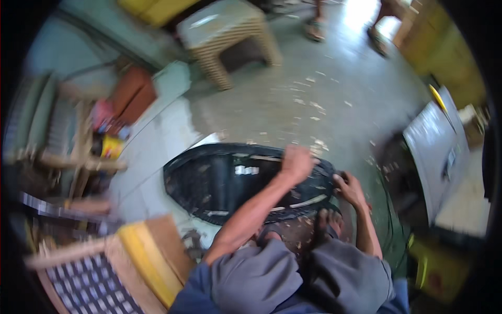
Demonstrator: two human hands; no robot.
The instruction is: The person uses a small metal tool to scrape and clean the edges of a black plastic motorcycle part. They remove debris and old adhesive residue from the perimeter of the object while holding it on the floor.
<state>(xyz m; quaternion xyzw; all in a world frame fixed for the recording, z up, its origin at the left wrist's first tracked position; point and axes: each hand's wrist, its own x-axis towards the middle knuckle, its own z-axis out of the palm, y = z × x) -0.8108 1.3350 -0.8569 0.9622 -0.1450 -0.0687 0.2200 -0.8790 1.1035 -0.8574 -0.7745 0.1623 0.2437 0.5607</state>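
Head view shows one long black shell (246, 183), tapered at its left end, lying on the floor (355, 104) in front of two grey-clad knees, with two bare hands at its right half. One of these, the left hand (297, 165), is over the far side of the shell, its fingers curled in; blur hides whether they clamp anything, so I cannot tell. The right hand (351, 189) is at the shell's right end, thumb on top, fingers clamped on the rim. At least two pale strips lie along the shell, one by the far edge and one by the near edge. Two of the person's feet (328, 222) show just beside the near rim. Beyond stands one stool (225, 34), two of its legs plain to see; farther right are two more feet, not the person's own. Pale scraps (316, 107) litter the floor, too many and too blurred to count. One grey panel (431, 136) leans at the right, with one slim yellow object (438, 98) near its top; one reddish-brown block (133, 94) sits at the left.
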